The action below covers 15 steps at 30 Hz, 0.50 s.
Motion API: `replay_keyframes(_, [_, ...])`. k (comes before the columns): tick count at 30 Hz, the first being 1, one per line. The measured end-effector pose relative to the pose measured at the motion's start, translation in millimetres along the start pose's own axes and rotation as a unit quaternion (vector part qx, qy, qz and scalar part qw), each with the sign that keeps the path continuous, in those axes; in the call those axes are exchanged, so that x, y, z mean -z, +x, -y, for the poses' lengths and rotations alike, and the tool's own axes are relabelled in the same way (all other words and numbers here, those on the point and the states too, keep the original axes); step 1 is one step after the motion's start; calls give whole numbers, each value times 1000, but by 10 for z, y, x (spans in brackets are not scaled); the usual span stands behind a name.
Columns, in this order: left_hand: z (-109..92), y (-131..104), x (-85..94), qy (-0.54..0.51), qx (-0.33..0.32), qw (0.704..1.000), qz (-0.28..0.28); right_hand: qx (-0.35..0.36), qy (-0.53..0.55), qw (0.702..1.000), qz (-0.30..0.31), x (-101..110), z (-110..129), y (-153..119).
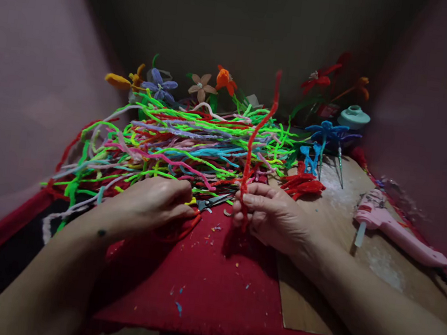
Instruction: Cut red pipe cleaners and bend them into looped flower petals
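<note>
My right hand pinches a red pipe cleaner near its lower end; the rest stands upright above the fingers, with its tip bent over to the right. At the left, my left hand is closed around the orange-red handle of a pair of scissors. The dark blades point right, toward my right hand, and lie low over the red cloth. Just beyond both hands spreads a large pile of colourful pipe cleaners, mostly green, with pink, lilac, blue and red ones.
Fuzzy flowers stand behind the pile. On the right, a wooden board bears a pink glue gun, red looped pieces and blue flowers. A teal jar sits at the back right. Small scraps dot the cloth.
</note>
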State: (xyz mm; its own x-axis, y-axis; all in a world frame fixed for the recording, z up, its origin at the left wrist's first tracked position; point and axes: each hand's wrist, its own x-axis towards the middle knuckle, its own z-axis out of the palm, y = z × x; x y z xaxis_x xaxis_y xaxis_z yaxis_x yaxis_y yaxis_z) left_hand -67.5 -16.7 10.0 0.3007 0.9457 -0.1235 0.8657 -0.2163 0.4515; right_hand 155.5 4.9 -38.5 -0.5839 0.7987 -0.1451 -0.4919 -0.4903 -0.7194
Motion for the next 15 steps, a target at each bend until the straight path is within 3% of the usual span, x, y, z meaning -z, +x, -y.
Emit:
replay_keyframes(2, [108,-25,-31,118,-3,993,4,14,-5,1000,-15,-4,19,1])
replay_keyframes(6, [172,-44,-135,216,-16,976,15,34,-7,999,-22,-5,40,6])
replay_keyframes(11, [135,-42,-151,246,11,968,49,60,-9,998,-19,-6,46,27])
replay_keyframes(15, [127,-80,-104,202,-3,979,4,51,8,998,-31,-20,57,25])
